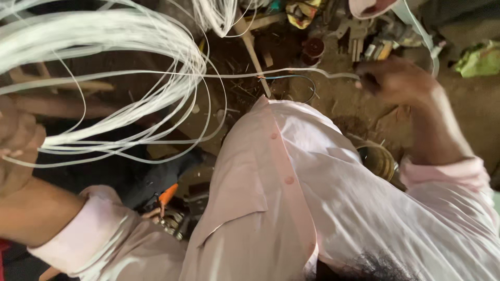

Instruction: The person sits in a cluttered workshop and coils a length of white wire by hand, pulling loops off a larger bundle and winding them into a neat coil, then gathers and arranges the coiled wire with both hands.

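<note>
A large coil of thin white cord (120,57) loops across the upper left. At the left edge my left hand (15,143) is closed around a bundle of its strands. One white strand (291,73) runs rightward from the coil to my right hand (393,80), which is closed on its end at the upper right. Below both arms I see my pale pink buttoned shirt (291,192).
The dirt ground (344,99) holds scattered wood strips (252,49), a small red-brown pot (313,49), a dark metal tin (377,158), a thin black wire (304,80) and tools with an orange handle (167,195). Green cloth (479,60) lies at the far right.
</note>
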Action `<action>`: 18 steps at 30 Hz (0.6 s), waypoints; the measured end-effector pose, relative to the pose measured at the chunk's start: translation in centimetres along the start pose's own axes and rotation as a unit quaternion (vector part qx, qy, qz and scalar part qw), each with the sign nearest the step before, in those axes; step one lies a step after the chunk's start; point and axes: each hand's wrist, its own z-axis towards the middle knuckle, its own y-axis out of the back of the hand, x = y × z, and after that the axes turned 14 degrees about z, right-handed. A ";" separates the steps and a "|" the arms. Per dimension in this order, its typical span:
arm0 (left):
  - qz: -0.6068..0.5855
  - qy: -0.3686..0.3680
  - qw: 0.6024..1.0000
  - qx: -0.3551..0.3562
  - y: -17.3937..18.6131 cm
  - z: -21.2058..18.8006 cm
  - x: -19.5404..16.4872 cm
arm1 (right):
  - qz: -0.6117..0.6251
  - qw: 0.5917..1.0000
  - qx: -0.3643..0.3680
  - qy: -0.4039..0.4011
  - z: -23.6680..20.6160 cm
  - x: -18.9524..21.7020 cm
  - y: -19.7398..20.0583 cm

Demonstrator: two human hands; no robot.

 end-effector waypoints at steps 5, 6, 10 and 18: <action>-0.049 0.023 0.998 -0.043 -2.8 -1.7 0.2 | 0.025 0.992 0.074 0.103 -3.3 0.2 6.2; -0.058 0.023 0.997 -0.049 -3.3 -2.3 -0.1 | 0.103 0.991 0.055 0.068 -4.0 0.8 6.9; -0.030 -0.003 0.997 -0.078 -5.9 -3.2 -2.2 | 0.196 0.979 0.036 0.031 -4.7 4.8 7.7; 0.068 -0.034 0.997 -0.018 -11.3 0.7 -6.6 | -0.284 0.905 0.310 0.064 5.2 20.3 7.1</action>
